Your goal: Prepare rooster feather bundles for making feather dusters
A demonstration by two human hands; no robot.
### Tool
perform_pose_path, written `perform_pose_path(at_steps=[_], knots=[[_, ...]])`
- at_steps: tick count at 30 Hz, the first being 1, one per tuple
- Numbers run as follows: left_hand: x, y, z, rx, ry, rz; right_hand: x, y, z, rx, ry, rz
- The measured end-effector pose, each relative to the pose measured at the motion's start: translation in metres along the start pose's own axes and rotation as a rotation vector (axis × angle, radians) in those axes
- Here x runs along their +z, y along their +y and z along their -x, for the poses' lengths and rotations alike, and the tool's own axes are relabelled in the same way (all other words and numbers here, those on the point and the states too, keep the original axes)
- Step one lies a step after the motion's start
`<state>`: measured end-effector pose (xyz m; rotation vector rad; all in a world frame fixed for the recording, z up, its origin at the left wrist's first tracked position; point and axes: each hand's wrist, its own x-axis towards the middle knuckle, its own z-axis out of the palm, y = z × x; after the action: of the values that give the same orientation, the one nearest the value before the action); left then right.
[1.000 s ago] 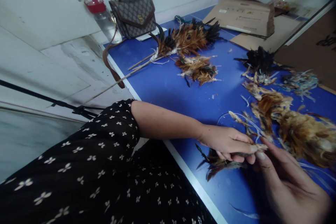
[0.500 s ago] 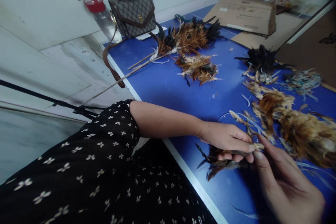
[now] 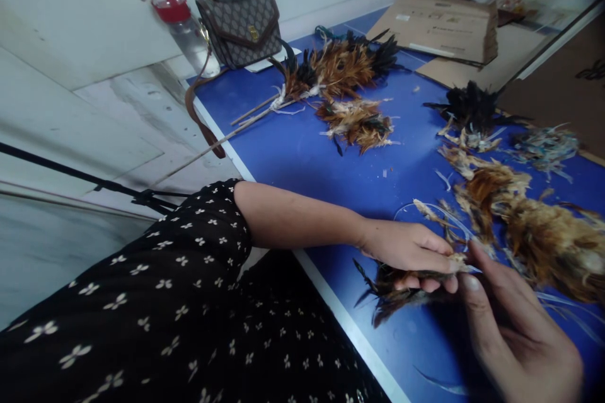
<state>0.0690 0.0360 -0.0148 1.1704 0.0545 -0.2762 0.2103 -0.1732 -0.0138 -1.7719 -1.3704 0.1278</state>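
My left hand (image 3: pixel 420 255) is closed around a small bunch of dark brown feathers (image 3: pixel 390 296), whose tips fan out to the left beneath my palm. The pale quill ends (image 3: pixel 458 258) stick out past my left thumb. Close beside them is my right hand (image 3: pixel 524 321), its thumb and forefinger parted around the quill ends with a gap between. Its other fingers are curled and partly hidden. A thin clear plastic strip (image 3: pixel 451 214) loops on the table just behind my left hand, near a few loose tan feathers (image 3: pixel 430 211).
On the blue table (image 3: pixel 293 170) lie brown feather piles (image 3: pixel 553 233), black feathers (image 3: pixel 467 107), plastic shreds (image 3: pixel 546 145) and a tied feather bunch (image 3: pixel 357 123). Feather dusters on sticks (image 3: pixel 345 69), a handbag (image 3: pixel 243 25), a bottle (image 3: pixel 182 31) and cardboard (image 3: pixel 439 25) stand farther back.
My right thumb and forefinger have moved slightly apart at the quill ends, and a pale tip now shows between them. My left hand keeps its hold on the feathers.
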Motion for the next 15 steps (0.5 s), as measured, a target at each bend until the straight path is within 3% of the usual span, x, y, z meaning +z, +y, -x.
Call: perform_pose_path(at_steps=[8,15], knots=[[0.0027,-0.0013,-0.0001,0.001,0.056,0.024,0.0029,-0.0002,0.0000,-0.060,-0.045,-0.049],[0.0045,0.0000,0.0019,-0.028,0.054,-0.028,0.0025,-0.0035,0.0001,-0.017,0.008,-0.019]])
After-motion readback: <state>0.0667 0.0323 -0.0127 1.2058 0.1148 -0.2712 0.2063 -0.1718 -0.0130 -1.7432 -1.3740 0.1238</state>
